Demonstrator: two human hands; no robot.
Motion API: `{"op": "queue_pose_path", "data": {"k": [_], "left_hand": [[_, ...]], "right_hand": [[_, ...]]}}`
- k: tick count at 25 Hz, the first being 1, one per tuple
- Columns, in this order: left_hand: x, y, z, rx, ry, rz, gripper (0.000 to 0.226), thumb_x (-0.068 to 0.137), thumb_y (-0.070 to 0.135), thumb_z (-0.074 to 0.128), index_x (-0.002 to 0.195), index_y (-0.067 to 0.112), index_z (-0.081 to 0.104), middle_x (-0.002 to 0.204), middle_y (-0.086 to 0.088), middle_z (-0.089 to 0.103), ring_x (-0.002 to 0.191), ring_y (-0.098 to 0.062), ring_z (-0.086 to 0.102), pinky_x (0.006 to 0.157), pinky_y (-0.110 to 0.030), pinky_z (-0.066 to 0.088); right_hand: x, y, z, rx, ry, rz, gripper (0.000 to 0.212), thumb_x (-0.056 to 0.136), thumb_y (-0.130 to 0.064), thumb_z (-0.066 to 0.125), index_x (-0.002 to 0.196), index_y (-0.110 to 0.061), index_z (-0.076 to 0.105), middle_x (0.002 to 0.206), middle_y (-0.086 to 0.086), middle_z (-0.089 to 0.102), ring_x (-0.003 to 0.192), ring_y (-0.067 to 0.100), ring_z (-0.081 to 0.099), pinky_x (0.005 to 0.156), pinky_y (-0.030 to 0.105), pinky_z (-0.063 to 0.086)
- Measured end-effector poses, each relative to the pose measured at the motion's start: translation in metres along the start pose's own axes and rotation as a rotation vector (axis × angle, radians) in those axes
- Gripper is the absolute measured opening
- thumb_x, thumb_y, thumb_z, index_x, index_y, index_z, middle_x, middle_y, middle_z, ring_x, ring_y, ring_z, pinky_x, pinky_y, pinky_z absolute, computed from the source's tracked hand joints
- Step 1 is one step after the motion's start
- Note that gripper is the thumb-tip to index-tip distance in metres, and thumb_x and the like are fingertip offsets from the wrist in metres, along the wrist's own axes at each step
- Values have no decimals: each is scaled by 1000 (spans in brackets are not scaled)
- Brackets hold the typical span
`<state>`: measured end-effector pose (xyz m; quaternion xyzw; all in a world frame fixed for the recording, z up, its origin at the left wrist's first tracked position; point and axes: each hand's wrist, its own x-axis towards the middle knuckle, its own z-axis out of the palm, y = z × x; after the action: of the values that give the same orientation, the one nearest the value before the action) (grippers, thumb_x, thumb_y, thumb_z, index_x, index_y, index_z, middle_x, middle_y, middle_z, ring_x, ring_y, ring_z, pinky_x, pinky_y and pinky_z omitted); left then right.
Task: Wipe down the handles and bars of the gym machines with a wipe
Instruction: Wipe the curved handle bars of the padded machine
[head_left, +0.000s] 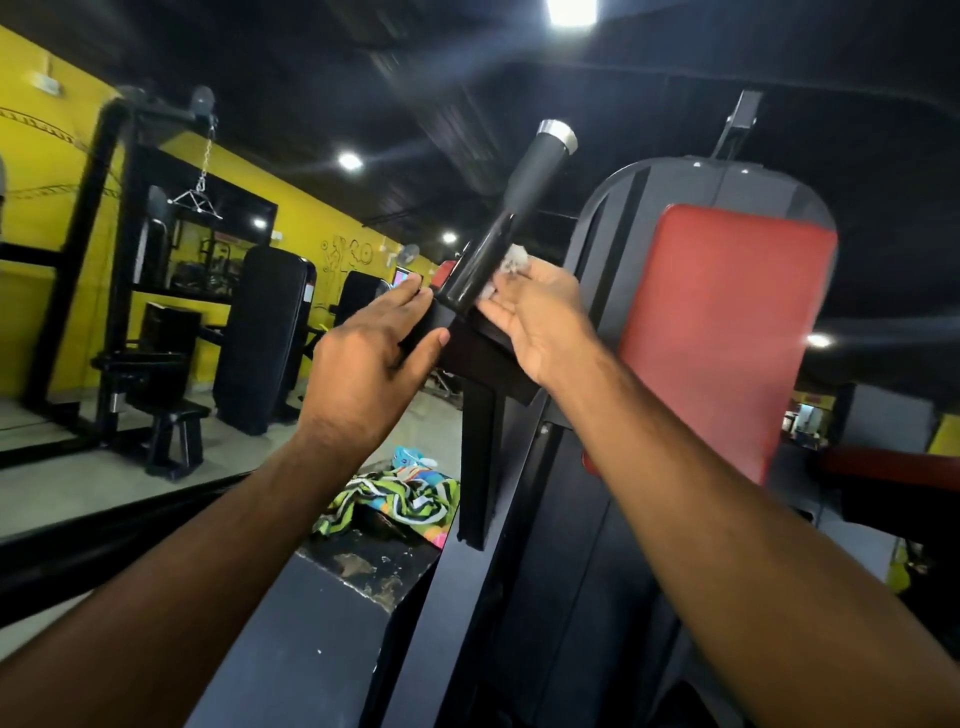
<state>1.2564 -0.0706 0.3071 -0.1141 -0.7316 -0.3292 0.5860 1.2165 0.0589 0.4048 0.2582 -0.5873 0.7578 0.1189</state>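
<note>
A black handle bar (511, 218) with a silver end cap rises up and to the right from a black bracket (467, 353) on the machine. My right hand (540, 317) presses a crumpled white wipe (511, 262) against the right side of the bar's lower part. My left hand (374, 364) rests on the bracket's left edge, thumb and fingers around it, just left of the bar's base.
The machine's red back pad (727, 332) stands close on the right. A striped green cloth (395, 499) and a bright packet lie on a ledge below. Black benches and a cable station (156, 291) line the yellow wall on the left.
</note>
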Motion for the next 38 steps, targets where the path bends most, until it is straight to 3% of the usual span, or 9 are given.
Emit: {"op": "queue_pose_path", "data": {"k": [5, 8, 15, 19, 22, 25, 32, 35, 38], "left_hand": [[3, 1, -2, 25, -21, 10, 44, 93, 31, 64, 132, 11, 60, 142, -2, 53, 131, -13, 49, 110, -23, 34], [5, 4, -2, 9, -23, -2, 45, 93, 33, 63, 132, 12, 59, 142, -2, 53, 130, -14, 50, 111, -31, 38], [4, -1, 2, -46, -33, -29, 47, 92, 41, 59, 133, 17, 58, 143, 2, 52, 131, -13, 49, 106, -57, 40], [6, 1, 2, -61, -33, -28, 45, 93, 34, 63, 132, 14, 59, 142, 0, 53, 131, -12, 48, 109, -44, 41], [7, 5, 2, -52, -24, -18, 43, 93, 30, 64, 131, 10, 61, 140, -4, 55, 130, -15, 50, 108, -40, 44], [7, 8, 6, -57, -25, -28, 42, 94, 30, 61, 132, 10, 59, 141, -6, 54, 133, -17, 48, 109, -41, 42], [8, 7, 4, -56, -51, -18, 43, 97, 32, 58, 134, 11, 56, 142, -5, 52, 136, -15, 43, 113, -37, 36], [10, 6, 3, -71, -59, -31, 42, 96, 32, 59, 134, 12, 57, 143, -4, 51, 136, -14, 43, 114, -35, 34], [7, 5, 5, -61, -53, -12, 42, 97, 31, 58, 134, 11, 57, 144, -4, 50, 137, -15, 41, 114, -33, 34]], "right_hand": [[9, 3, 6, 221, 168, -89, 25, 97, 6, 51, 120, 3, 61, 111, 15, 69, 93, 20, 68, 91, 34, 57], [11, 6, 11, 157, 211, -147, 26, 97, 5, 50, 120, 0, 61, 93, 3, 66, 80, 7, 63, 81, 23, 57], [6, -3, 11, 25, 133, -48, 23, 99, 5, 41, 93, -2, 62, 96, 14, 69, 82, 20, 69, 79, 31, 60], [19, -7, 12, 110, 220, -203, 18, 99, 4, 45, 98, 0, 62, 89, 8, 65, 83, 17, 64, 83, 30, 59], [11, 11, 5, -361, 305, -604, 9, 94, -7, 57, 96, -6, 66, 97, 8, 65, 90, 21, 63, 87, 37, 56], [7, 5, -16, -1122, 115, -1085, 14, 95, -13, 56, 95, -3, 66, 110, 12, 57, 100, 23, 54, 89, 24, 43], [25, -43, -25, -1903, -227, -1461, 26, 90, -17, 55, 113, -16, 65, 117, 5, 63, 112, 27, 52, 91, 41, 41], [37, -66, -18, -1949, -62, -1485, 24, 87, -18, 67, 110, -22, 68, 109, -1, 65, 108, 26, 56, 86, 39, 36], [41, -73, -6, -2078, -436, -1387, 25, 84, -11, 70, 109, -13, 69, 110, 7, 64, 105, 29, 57, 86, 43, 50]]}}
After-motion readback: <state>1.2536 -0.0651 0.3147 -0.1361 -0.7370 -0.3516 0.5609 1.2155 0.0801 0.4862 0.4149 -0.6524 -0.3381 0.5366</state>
